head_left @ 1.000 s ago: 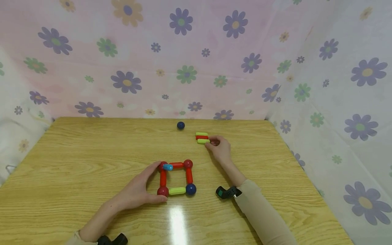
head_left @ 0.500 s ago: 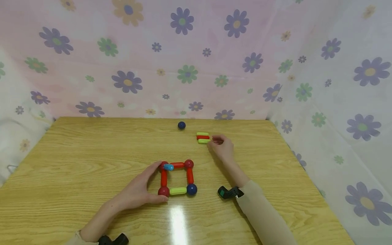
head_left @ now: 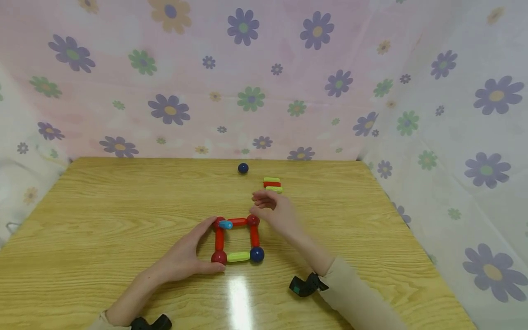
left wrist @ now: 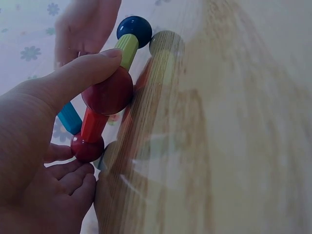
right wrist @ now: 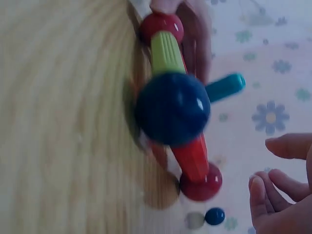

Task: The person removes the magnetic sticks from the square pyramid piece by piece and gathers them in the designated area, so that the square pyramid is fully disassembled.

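Nearest: black wrist cameras (head_left: pixel 305 285) below cream sleeves (head_left: pixel 356 295), both forearms low over the wood-grain table (head_left: pixel 123 201). Left hand (head_left: pixel 187 256) at left side of a square frame (head_left: pixel 255 237) of rods and balls lying on the table. Left grip spread wide, clamped across that side: thumb against near-left red ball (head_left: pixel 219 258), fingers at far-left red ball (head_left: pixel 217 220), a red rod (head_left: pixel 219 240) between. Frame's near edge: yellow-green rod (head_left: pixel 238 257), ending in a dark blue ball (head_left: pixel 257 254). Far edge: second red rod (head_left: pixel 237 222). From far-left ball a blue rod (head_left: pixel 225 224) juts up at a tilt. Right hand (head_left: pixel 278 215) hovers by the far-right red ball (head_left: pixel 253 221); right grip apart, thumb clear of loosely bent fingers, nothing seen between them; right wrist view shows a gap to the frame. Just beyond: three loose rods (head_left: pixel 272 184) side by side, yellow-green, red, yellow-green. Further back, leftward, a loose dark blue ball (head_left: pixel 243 168). Farthest: flower-printed cloth (head_left: pixel 222 82).
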The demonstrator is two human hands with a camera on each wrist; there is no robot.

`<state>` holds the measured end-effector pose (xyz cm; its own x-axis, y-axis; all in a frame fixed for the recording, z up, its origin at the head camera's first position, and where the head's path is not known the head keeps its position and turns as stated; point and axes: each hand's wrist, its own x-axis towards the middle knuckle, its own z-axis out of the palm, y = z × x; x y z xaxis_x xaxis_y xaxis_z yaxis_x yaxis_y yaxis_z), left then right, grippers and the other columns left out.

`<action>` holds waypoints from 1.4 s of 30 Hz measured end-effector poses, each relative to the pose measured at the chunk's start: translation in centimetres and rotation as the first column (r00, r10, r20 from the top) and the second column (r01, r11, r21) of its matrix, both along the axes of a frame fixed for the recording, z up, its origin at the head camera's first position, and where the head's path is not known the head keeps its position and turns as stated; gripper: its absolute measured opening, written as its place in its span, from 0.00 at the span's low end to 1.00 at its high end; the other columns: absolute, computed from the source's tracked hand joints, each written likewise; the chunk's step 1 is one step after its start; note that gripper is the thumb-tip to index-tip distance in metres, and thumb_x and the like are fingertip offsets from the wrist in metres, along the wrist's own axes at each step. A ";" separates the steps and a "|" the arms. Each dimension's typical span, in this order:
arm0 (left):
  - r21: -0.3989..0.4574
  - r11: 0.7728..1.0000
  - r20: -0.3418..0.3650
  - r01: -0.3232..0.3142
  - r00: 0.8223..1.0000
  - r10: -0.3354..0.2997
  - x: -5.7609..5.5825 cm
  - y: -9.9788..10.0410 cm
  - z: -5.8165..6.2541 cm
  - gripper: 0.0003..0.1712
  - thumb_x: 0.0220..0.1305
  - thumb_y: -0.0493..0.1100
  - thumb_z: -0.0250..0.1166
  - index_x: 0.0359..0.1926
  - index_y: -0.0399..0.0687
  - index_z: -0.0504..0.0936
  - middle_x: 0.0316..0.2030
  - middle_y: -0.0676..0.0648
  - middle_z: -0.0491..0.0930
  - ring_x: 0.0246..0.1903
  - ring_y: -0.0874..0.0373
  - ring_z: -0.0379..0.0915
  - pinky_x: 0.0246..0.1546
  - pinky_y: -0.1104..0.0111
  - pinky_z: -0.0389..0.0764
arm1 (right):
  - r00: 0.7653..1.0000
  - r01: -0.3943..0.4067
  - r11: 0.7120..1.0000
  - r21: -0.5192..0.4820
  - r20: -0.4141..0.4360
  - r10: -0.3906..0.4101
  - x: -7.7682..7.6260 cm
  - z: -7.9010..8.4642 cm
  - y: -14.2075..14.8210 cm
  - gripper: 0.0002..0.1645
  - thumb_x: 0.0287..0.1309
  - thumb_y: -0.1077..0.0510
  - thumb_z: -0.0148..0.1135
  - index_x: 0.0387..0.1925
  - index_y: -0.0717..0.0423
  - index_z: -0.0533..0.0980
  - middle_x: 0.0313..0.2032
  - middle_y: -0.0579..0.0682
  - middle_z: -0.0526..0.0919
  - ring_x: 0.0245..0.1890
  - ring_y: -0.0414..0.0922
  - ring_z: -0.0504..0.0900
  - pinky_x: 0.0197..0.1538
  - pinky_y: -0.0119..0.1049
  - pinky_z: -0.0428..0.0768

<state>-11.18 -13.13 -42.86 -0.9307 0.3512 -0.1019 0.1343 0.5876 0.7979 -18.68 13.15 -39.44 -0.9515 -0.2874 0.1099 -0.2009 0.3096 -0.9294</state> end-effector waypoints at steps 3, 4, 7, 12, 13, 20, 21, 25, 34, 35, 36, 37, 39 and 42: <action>0.009 1.000 -0.008 0.006 1.000 -0.006 0.0 0.0 0.0 0.67 0.42 0.65 0.80 0.78 0.58 0.53 0.77 0.45 0.55 0.75 0.40 0.50 0.71 0.40 0.59 | 0.994 -0.109 0.994 -0.015 0.002 0.109 1.1 0.2 -1.1 0.25 0.59 0.64 0.69 0.58 0.61 0.76 0.53 0.64 0.80 0.51 0.57 0.81 0.57 0.44 0.81; 0.012 1.000 -0.010 0.007 1.000 -0.007 0.0 0.0 0.0 0.67 0.42 0.65 0.80 0.78 0.57 0.53 0.77 0.45 0.55 0.75 0.40 0.50 0.71 0.39 0.58 | 0.990 -0.143 0.990 -0.011 -0.003 0.143 1.4 0.3 -1.5 0.26 0.58 0.65 0.69 0.59 0.62 0.75 0.54 0.64 0.80 0.51 0.58 0.81 0.58 0.47 0.81; 0.020 1.000 -0.015 0.010 1.000 -0.009 0.0 0.0 0.1 0.67 0.42 0.65 0.80 0.78 0.56 0.53 0.77 0.45 0.55 0.75 0.41 0.50 0.71 0.40 0.58 | 0.979 -0.202 0.979 0.036 0.009 0.202 2.1 0.2 -2.5 0.28 0.58 0.64 0.70 0.60 0.64 0.74 0.53 0.61 0.81 0.50 0.55 0.81 0.57 0.47 0.81; 0.023 0.999 -0.023 0.025 0.999 -0.025 0.0 0.0 -0.1 0.67 0.44 0.65 0.79 0.78 0.54 0.52 0.76 0.44 0.55 0.75 0.40 0.50 0.70 0.39 0.58 | 0.979 -0.194 0.972 0.136 0.090 0.183 2.4 -0.3 -4.0 0.30 0.56 0.56 0.73 0.59 0.60 0.76 0.49 0.51 0.83 0.46 0.45 0.82 0.54 0.38 0.82; 0.021 0.999 -0.025 0.029 0.999 -0.028 0.0 0.0 -0.1 0.67 0.44 0.65 0.79 0.79 0.54 0.52 0.77 0.44 0.55 0.75 0.39 0.50 0.70 0.38 0.59 | 0.980 -0.187 0.971 0.151 0.097 0.174 2.4 -0.4 -4.2 0.30 0.56 0.55 0.74 0.59 0.59 0.77 0.48 0.49 0.83 0.46 0.44 0.82 0.53 0.36 0.82; 0.020 1.000 -0.017 0.022 1.000 -0.022 0.0 0.0 -0.3 0.68 0.44 0.65 0.79 0.79 0.54 0.51 0.77 0.44 0.54 0.75 0.41 0.49 0.70 0.40 0.59 | 0.987 -0.146 0.971 0.187 0.095 0.130 2.6 -0.9 -5.4 0.27 0.55 0.52 0.75 0.55 0.57 0.80 0.47 0.49 0.83 0.42 0.43 0.82 0.46 0.31 0.82; 0.023 1.000 -0.016 0.020 1.000 -0.020 0.0 0.0 -0.3 0.68 0.44 0.65 0.79 0.79 0.54 0.51 0.77 0.45 0.54 0.76 0.42 0.49 0.71 0.40 0.59 | 0.988 -0.138 0.973 0.186 0.089 0.123 2.6 -1.0 -5.4 0.27 0.55 0.52 0.75 0.55 0.58 0.80 0.47 0.49 0.83 0.41 0.42 0.82 0.45 0.31 0.82; 0.026 0.999 -0.017 0.023 1.000 -0.023 0.0 0.0 -0.2 0.68 0.44 0.65 0.79 0.79 0.54 0.51 0.77 0.44 0.54 0.76 0.42 0.49 0.71 0.40 0.58 | 0.992 -0.115 0.977 0.180 0.064 0.105 2.6 -1.2 -5.6 0.25 0.55 0.53 0.75 0.53 0.56 0.81 0.46 0.49 0.84 0.39 0.40 0.81 0.44 0.31 0.82; 0.024 0.999 -0.014 0.026 1.000 -0.026 0.2 0.0 0.1 0.66 0.45 0.65 0.79 0.78 0.57 0.52 0.77 0.43 0.54 0.75 0.38 0.50 0.69 0.37 0.59 | 0.994 -0.104 0.985 0.138 0.039 0.100 2.6 -1.5 -5.5 0.18 0.59 0.55 0.71 0.50 0.55 0.82 0.45 0.49 0.84 0.38 0.40 0.81 0.42 0.30 0.82; 0.026 0.999 -0.012 0.024 1.000 -0.024 0.1 0.0 0.1 0.66 0.45 0.65 0.79 0.78 0.57 0.52 0.77 0.44 0.55 0.75 0.39 0.50 0.69 0.37 0.59 | 0.995 -0.100 0.986 0.136 0.038 0.096 2.7 -1.4 -5.5 0.18 0.60 0.55 0.70 0.50 0.55 0.82 0.45 0.49 0.85 0.38 0.40 0.81 0.42 0.30 0.82; 0.028 0.999 -0.009 0.021 1.000 -0.021 0.1 0.0 0.1 0.66 0.44 0.64 0.79 0.78 0.58 0.52 0.77 0.44 0.55 0.75 0.39 0.50 0.69 0.37 0.59 | 0.995 -0.096 0.987 0.131 0.029 0.093 2.7 -1.5 -5.5 0.17 0.60 0.55 0.70 0.50 0.56 0.82 0.44 0.49 0.85 0.38 0.39 0.81 0.42 0.29 0.82; 0.029 0.999 -0.011 0.022 1.000 -0.021 0.1 0.0 0.1 0.66 0.44 0.64 0.79 0.78 0.58 0.52 0.77 0.44 0.55 0.75 0.39 0.50 0.69 0.37 0.59 | 0.996 -0.090 0.988 0.129 0.022 0.088 2.7 -1.5 -5.5 0.16 0.61 0.56 0.69 0.49 0.56 0.82 0.44 0.49 0.85 0.37 0.39 0.81 0.41 0.29 0.82; 0.029 0.999 -0.013 0.023 1.000 -0.023 0.1 -0.1 0.1 0.65 0.45 0.65 0.79 0.78 0.57 0.52 0.77 0.44 0.55 0.75 0.38 0.50 0.69 0.37 0.59 | 0.997 -0.080 0.989 0.126 0.020 0.078 2.8 -1.5 -5.5 0.13 0.61 0.56 0.69 0.47 0.55 0.83 0.42 0.47 0.86 0.36 0.39 0.81 0.40 0.29 0.81; 0.026 0.999 -0.011 0.023 1.000 -0.023 0.1 -0.1 0.1 0.65 0.45 0.65 0.78 0.78 0.57 0.52 0.77 0.43 0.54 0.75 0.38 0.49 0.69 0.37 0.59 | 0.997 -0.073 0.988 0.134 0.030 0.069 2.8 -1.5 -5.5 0.10 0.61 0.56 0.70 0.44 0.53 0.84 0.39 0.44 0.85 0.35 0.38 0.80 0.39 0.30 0.80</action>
<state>-11.05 -13.19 -42.77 -0.9234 0.3749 -0.0823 0.1565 0.5635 0.8112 -15.87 7.63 -40.98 -0.9302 -0.3648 0.0415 -0.2036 0.4185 -0.8851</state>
